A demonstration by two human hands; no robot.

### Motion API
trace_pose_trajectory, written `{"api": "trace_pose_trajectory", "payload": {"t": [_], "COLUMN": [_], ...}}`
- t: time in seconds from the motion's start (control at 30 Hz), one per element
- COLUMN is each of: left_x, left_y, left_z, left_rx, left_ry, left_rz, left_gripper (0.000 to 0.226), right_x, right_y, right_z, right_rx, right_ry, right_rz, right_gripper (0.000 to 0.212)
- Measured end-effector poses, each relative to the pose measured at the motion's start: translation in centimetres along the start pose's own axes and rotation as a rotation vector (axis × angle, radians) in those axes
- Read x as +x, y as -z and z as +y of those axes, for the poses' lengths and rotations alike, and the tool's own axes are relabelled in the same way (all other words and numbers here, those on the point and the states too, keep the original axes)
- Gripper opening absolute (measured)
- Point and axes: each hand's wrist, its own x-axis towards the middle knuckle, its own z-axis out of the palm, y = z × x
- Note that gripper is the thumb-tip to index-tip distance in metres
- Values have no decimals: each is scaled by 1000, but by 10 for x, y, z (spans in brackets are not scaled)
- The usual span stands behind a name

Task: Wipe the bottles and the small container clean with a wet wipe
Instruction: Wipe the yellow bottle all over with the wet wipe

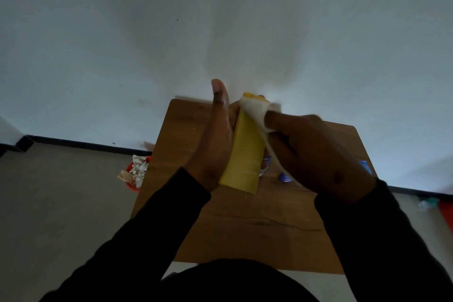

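Seen from above, the left hand (215, 144) holds a yellow bottle (245, 154) in a closed grip over a wooden bench (186, 203). The right hand (316, 152) pinches a white wet wipe (255, 110) against the bottle's cap end. Blue-patterned items (284, 177) lie beneath, mostly hidden. Risk — damp plastic could slip from the left palm and drop onto those items.

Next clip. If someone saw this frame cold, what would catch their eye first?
The yellow bottle, bright in a dim scene, held up over the middle of the wooden table: the left hand grips its side while the right hand presses a white wet wipe around its top end. After that, the red bin stuffed with crumpled paper, on the floor by the table's left edge.
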Motion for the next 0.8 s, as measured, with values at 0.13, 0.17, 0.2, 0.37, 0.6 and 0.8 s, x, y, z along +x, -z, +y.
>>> {"api": "trace_pose_trajectory", "payload": {"t": [0.13,0.17,0.2,0.37,0.6,0.8], "left_x": [-3,-2,-2,-2,1,0], "left_y": [3,5,5,2,6,12], "left_z": [2,1,1,1,2,2], "left_rx": [-22,-6,10,-37,21,-67], "left_ry": [9,15,22,23,7,57], "left_rz": [-15,-7,-4,-32,-7,-48], "left_gripper": [91,90,90,92,91,100], "right_x": [-9,-11,-12,-9,-15,-19], "right_y": [11,11,9,6,4,10], "right_z": [7,3,0,6,1,4], "right_rx": [-59,-9,30,-64,35,50], "right_ry": [-10,23,50,-17,66,52], "right_rz": [-6,-73,-136,75,-67,-129], "right_gripper": [21,20,20,20,24,36]}}
